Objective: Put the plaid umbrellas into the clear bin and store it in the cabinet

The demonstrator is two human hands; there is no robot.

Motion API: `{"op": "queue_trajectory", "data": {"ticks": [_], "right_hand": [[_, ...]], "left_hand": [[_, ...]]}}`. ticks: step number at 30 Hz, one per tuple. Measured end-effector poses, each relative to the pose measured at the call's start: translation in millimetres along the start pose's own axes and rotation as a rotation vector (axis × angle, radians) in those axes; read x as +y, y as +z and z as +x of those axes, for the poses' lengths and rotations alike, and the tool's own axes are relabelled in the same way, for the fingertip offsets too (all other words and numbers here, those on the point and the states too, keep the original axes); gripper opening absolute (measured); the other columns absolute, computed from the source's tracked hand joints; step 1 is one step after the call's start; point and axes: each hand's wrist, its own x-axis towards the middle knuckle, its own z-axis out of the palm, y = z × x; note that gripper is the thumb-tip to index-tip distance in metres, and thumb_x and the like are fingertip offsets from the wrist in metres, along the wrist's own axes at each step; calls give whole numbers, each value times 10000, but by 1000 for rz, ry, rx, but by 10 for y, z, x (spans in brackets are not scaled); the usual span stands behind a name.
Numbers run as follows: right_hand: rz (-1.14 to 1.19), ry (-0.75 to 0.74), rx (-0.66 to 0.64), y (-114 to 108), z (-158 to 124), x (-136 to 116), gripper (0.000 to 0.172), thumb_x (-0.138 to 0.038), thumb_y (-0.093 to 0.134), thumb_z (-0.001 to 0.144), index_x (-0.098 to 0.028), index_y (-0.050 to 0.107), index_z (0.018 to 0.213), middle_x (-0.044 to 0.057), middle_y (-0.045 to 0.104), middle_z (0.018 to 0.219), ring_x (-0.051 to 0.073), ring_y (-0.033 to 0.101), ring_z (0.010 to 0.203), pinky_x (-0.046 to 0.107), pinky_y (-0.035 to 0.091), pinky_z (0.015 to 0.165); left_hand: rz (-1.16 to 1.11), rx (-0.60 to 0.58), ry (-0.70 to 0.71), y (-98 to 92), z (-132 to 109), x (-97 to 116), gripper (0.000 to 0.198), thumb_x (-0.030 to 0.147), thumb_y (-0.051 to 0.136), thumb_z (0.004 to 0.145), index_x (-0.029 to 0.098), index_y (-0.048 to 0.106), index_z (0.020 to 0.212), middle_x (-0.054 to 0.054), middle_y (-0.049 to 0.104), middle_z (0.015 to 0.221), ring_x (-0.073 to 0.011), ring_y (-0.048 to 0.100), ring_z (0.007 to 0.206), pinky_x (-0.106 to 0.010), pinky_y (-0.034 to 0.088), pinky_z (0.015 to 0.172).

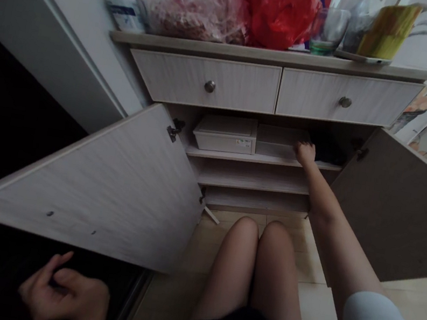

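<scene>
The cabinet door (81, 187) is found open, a pale plastic box (276, 140) is seated on the shelf (246, 158), its corner touched by the right hand (304, 153), grip indeterminable, the left hand (64, 293) half spread, nothing seen held.

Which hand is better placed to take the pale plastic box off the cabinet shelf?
Right: the right hand is at the pale plastic box inside the cabinet; the left hand rests low, outside the open wood-grain door.

bags (279, 12) on cabinet top (272, 56); drawers (210, 83) below; upper shelf (238, 156): lidded box (225, 134) at left end, 2nd box (276, 140) just r.
</scene>
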Motion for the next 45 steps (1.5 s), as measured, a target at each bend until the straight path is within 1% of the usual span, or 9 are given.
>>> {"op": "queue_trajectory", "data": {"ticks": [2, 4, 9, 17, 22, 26, 29, 37, 45], "right_hand": [[19, -10, 3, -41, -56, 28, 284, -193, 457, 931, -145, 703, 1065, 193, 697, 1099, 302, 584, 1030, 441, 372, 891], [48, -21, 38, -108, -174, 61, 291, -197, 425, 945, -159, 695, 1048, 172, 698, 1101, 288, 588, 1008, 425, 371, 875], [79, -119, 164, -353, -697, 85, 288, -234, 388, 985, -177, 667, 1031, 140, 695, 1050, 275, 581, 992, 405, 352, 883], [116, -199, 203, -665, -1183, -57, 273, -263, 395, 1012, -208, 662, 1000, 119, 704, 1032, 266, 590, 990, 385, 355, 878], [154, -158, 167, -698, -1126, -95, 265, -228, 394, 1005, -198, 657, 995, 128, 703, 1046, 258, 598, 1003, 387, 359, 905], [204, -167, 225, -798, -1160, -94, 271, -240, 386, 1006, -211, 654, 995, 111, 701, 1029, 262, 596, 1004, 408, 355, 931], [214, -184, 261, -953, -1308, -118, 270, -266, 396, 1016, -215, 658, 980, 103, 699, 1006, 259, 596, 994, 404, 350, 930], [178, -323, 290, -1275, -2324, -449, 230, -285, 461, 1033, -216, 663, 946, 45, 684, 867, 199, 582, 853, 343, 343, 848], [228, -393, 193, -982, -3408, -786, 201, -183, 469, 1032, -212, 658, 972, 26, 696, 854, 171, 573, 811, 331, 332, 815]], "left_hand": [[-54, 219, 48, 146, -71, 128, 343, 422, 486, 842, 498, 721, 1079, -30, 761, 999, -410, 644, 1109, -637, 485, 903], [-146, 209, 29, 359, -160, 278, 274, 439, 505, 860, 391, 756, 960, -53, 746, 875, -362, 691, 931, -577, 531, 834], [-426, -234, -214, 1243, -372, 796, 428, 585, 539, 883, 211, 694, 1022, -105, 729, 929, -246, 686, 850, -425, 551, 816], [-673, -1100, -713, 2994, -254, 2068, 704, 759, 428, 893, 223, 617, 1309, -211, 635, 1310, -301, 678, 1113, -453, 531, 936], [-613, -1145, -680, 3393, -152, 2453, 711, 755, 455, 882, 222, 625, 1319, -214, 601, 1335, -349, 643, 1149, -478, 555, 863], [-599, -1088, -607, 3337, -112, 2505, 559, 624, 473, 956, 176, 666, 1228, -202, 654, 1186, -332, 665, 1079, -455, 561, 817], [-638, -1083, -536, 3105, -92, 2472, 511, 591, 497, 962, 187, 671, 1222, -182, 670, 1127, -320, 696, 978, -430, 560, 759], [-540, -1125, -427, 1838, -402, 2012, 494, 469, 465, 986, 195, 597, 1374, -107, 687, 1228, -187, 692, 846, -244, 522, 605], [-399, -1097, -506, 897, -1061, 1367, 483, 352, 440, 956, 146, 624, 1352, -130, 660, 1349, -235, 670, 1078, -295, 583, 759]]}}
